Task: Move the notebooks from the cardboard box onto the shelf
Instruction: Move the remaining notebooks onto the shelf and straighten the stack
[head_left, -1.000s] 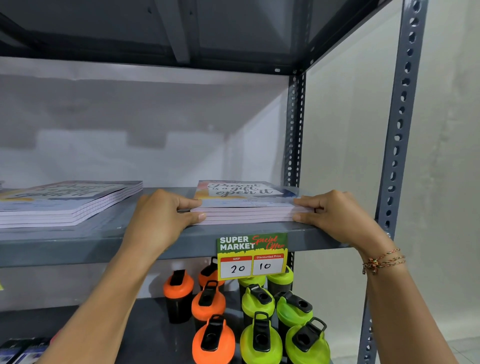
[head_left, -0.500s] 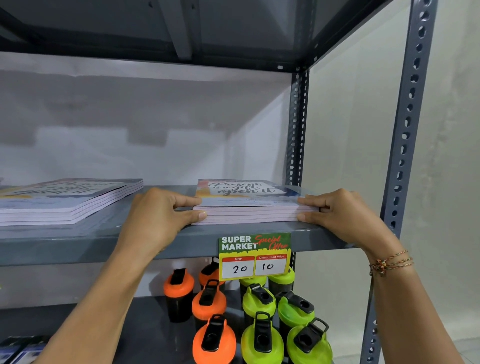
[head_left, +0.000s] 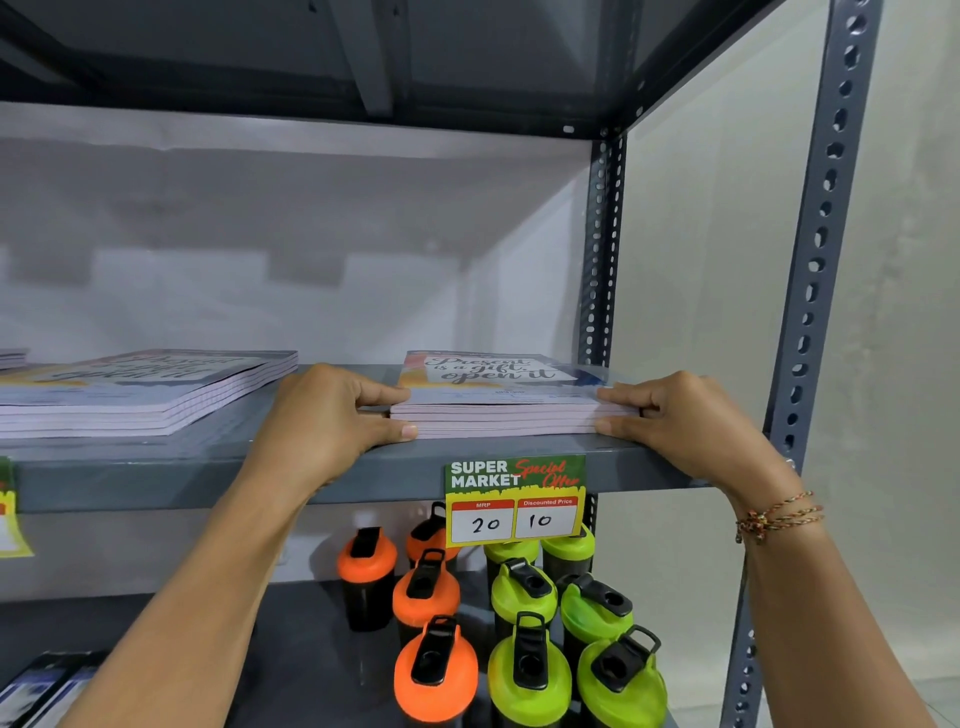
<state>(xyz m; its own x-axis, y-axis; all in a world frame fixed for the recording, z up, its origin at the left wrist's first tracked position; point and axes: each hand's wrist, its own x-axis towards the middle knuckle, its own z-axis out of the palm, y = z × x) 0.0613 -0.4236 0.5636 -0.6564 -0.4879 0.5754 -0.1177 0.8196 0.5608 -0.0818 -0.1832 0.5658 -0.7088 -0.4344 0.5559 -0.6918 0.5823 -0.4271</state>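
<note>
A small stack of notebooks (head_left: 501, 400) with a colourful lettered cover lies flat on the grey metal shelf (head_left: 363, 467), near its right end. My left hand (head_left: 327, 415) grips the stack's left edge, thumb on top and fingers against the side. My right hand (head_left: 680, 421) grips the right edge the same way. A second, taller stack of notebooks (head_left: 140, 395) rests on the same shelf to the left, apart from my hands. The cardboard box is out of view.
A price tag (head_left: 514, 499) reading 20 and 10 hangs from the shelf's front lip. Orange and green shaker bottles (head_left: 524, 623) crowd the shelf below. Perforated uprights (head_left: 815, 291) stand at the right. Another shelf board lies overhead.
Both hands stay on the right-hand stack; the view has shifted slightly, and the stack sits about where it was.
</note>
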